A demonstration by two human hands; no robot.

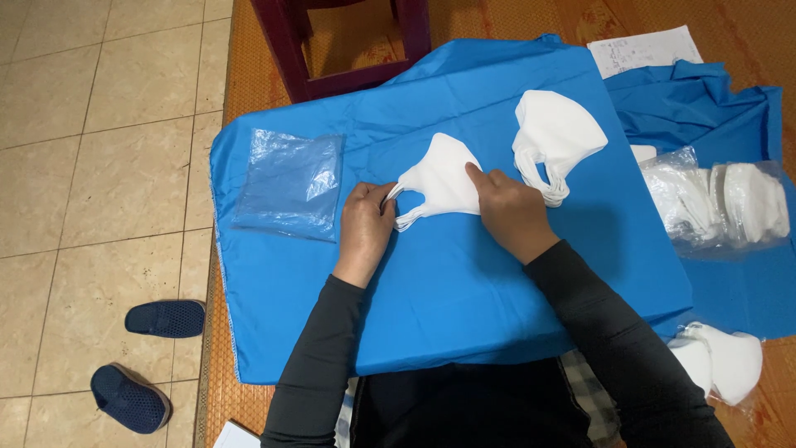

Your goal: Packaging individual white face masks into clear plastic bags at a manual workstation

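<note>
A small stack of white face masks (pixel 442 176) lies on a blue cloth (pixel 464 282) spread over a low surface. My left hand (pixel 365 226) pinches the ear loops at the stack's left end. My right hand (pixel 507 209) presses down on the stack's right side with its fingers. A second pile of white masks (pixel 554 134) sits just to the right, apart from both hands. A flat pile of clear plastic bags (pixel 290 181) rests on the cloth to the left of my left hand.
Bagged white masks (pixel 720 203) lie on more blue cloth at the right, another bagged bundle (pixel 725 361) at lower right. A sheet of paper (pixel 643 48) lies at the top, a dark red stool (pixel 348 41) behind. Two dark blue shoes (pixel 145 357) sit on the tiled floor.
</note>
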